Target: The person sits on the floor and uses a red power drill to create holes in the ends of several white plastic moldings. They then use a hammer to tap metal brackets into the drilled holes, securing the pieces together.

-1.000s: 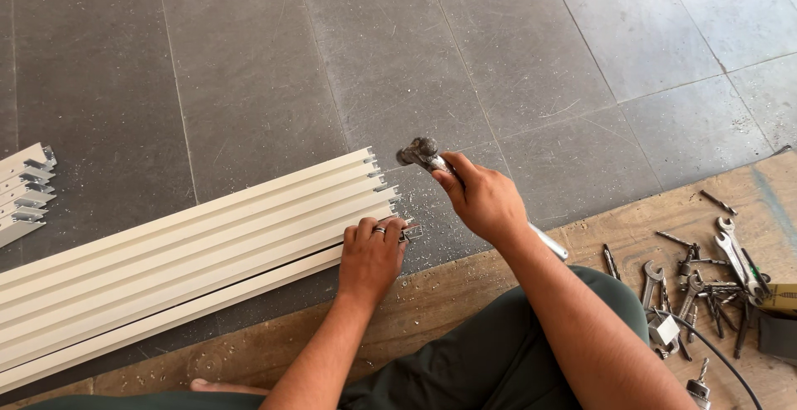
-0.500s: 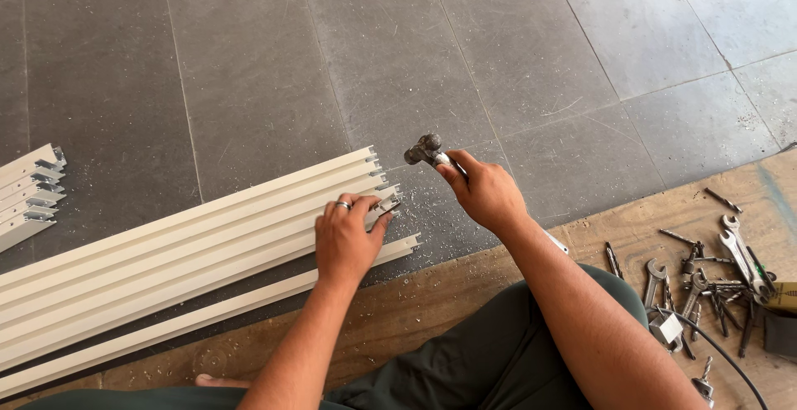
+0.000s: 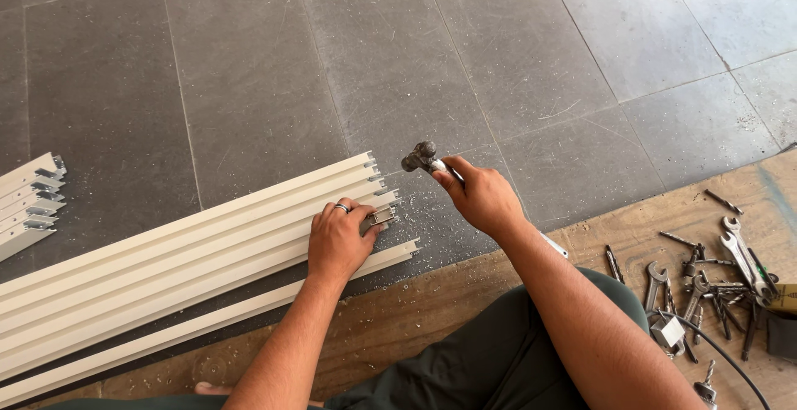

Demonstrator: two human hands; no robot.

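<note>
Since a second ago the left hand (image 3: 339, 240) has moved up the cream channel strips (image 3: 191, 261), fingers pinning a small metal piece at their end; right hand (image 3: 481, 198) clenches the hammer (image 3: 422, 158) just beside that end.

We seem to be in a workshop: cream metal profiles (image 3: 166, 269) on grey floor tiles (image 3: 374, 61), spanners (image 3: 714, 281) strewn across the plywood sheet's (image 3: 631, 227) right edge.

The white profiles (image 3: 166, 269) run off the frame at 8 o'clock, far ends unseen. A second white stack (image 3: 29, 202) is cut at 9 o'clock. The right hand (image 3: 481, 198) hides most of the hammer (image 3: 423, 159) handle. At 4 o'clock the wrench pile (image 3: 714, 285) is too tangled to tell apart
</note>
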